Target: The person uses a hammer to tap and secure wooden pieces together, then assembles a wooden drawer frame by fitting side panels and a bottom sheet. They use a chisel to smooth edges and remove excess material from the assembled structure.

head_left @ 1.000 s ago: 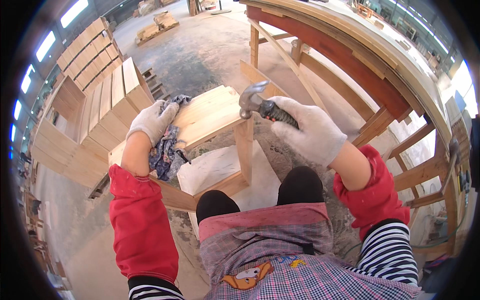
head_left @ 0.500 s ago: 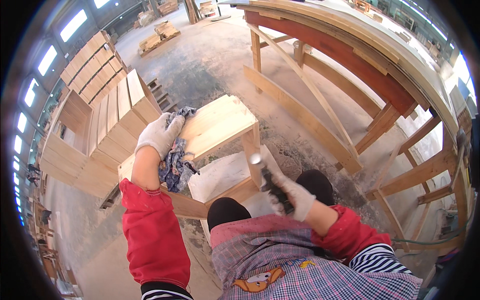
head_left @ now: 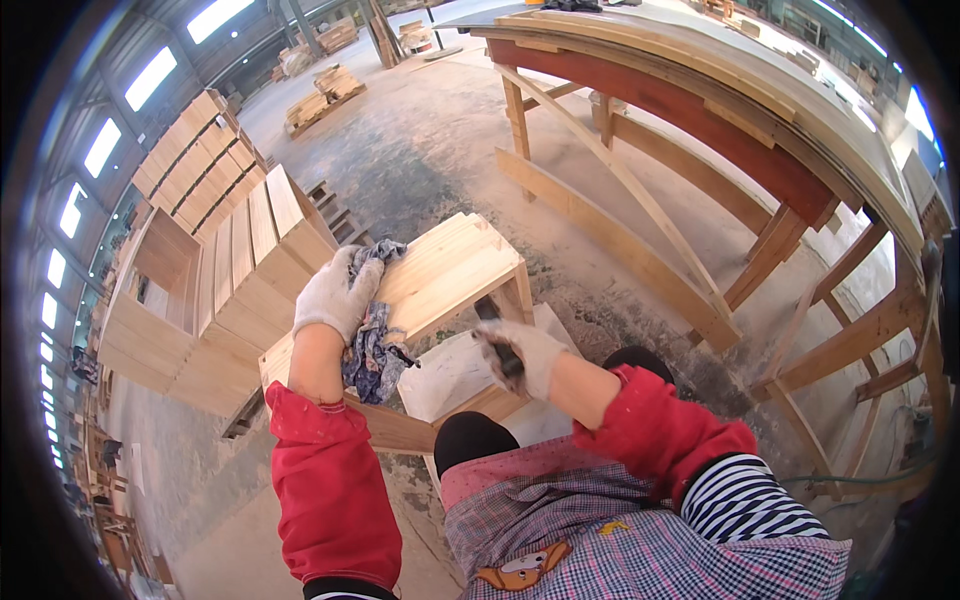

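1. While pale stacked wooden crates (head_left: 215, 250) stand at the left, no label shows on them.
2. The wooden box (head_left: 440, 275) is light, slatted, lying on its side just ahead of the knees.
3. Left hand (head_left: 335, 295), gloved, presses a blue patterned rag (head_left: 372, 335) on the box, fingers curled over it.
4. Right hand (head_left: 520, 352) (gloved too) is clenched round a dark hammer handle (head_left: 497, 330) beside the box's edge.

1. Right hand (head_left: 520, 352) motion-blurred; its dark-handled tool (head_left: 497, 330) smeared, head not visible.
2. Rag (head_left: 372, 330) partly hidden under the left hand (head_left: 335, 297).
3. White sheet (head_left: 450, 370) partly hidden behind the right hand.
4. Long workbench (head_left: 760, 110) cut off at the rim.
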Action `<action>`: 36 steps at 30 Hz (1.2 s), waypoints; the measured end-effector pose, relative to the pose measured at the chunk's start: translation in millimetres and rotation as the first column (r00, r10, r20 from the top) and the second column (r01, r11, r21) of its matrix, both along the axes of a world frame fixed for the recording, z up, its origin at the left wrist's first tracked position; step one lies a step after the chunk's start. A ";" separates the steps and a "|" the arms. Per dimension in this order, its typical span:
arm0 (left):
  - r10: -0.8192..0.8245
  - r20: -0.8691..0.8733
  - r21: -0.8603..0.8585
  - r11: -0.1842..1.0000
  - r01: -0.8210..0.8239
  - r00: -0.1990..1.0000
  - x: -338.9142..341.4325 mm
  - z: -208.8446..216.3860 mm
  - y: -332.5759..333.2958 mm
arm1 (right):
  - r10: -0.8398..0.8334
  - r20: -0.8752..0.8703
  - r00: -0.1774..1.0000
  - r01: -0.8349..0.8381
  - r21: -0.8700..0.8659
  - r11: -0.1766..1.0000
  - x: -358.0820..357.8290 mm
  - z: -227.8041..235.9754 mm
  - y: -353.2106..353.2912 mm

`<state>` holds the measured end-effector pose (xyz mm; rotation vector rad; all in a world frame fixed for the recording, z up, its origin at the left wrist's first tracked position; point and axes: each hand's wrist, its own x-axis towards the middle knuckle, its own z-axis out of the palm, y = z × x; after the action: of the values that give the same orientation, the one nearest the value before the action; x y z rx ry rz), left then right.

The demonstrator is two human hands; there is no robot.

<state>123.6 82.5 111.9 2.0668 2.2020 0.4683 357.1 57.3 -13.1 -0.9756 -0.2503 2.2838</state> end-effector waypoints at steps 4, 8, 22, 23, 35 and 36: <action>-0.143 -0.164 0.305 0.934 0.188 0.976 -9.7 -7.5 1.5 | 0.298 0.087 0.951 -0.308 0.127 0.943 50.5 -48.8 -30.7; -0.302 -0.216 0.156 0.928 0.338 0.928 37.5 35.2 -1.8 | 0.335 0.259 0.906 -0.374 0.119 0.920 89.6 -61.5 -34.5; -0.208 0.119 -0.305 0.923 0.235 0.971 109.9 -2.5 75.8 | 0.128 0.502 0.856 -0.409 0.503 0.762 156.6 -14.0 -44.0; -0.219 0.178 -0.304 0.915 0.265 0.959 107.8 -3.0 79.1 | 0.101 0.489 0.866 -0.398 0.553 0.732 161.2 1.9 -40.8; -0.106 0.049 -0.118 0.987 0.111 0.993 106.4 -24.3 88.9 | -0.685 0.482 0.547 -0.686 0.727 -0.036 142.4 144.5 2.6; -0.099 0.043 -0.118 0.988 0.103 0.994 109.7 -22.1 86.2 | -0.672 0.560 0.485 -0.772 0.635 -0.027 143.6 151.7 9.1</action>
<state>233.3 168.7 89.8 2.0770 2.0392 0.3525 500.6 66.4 138.6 -1.0091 -2.2170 0.4686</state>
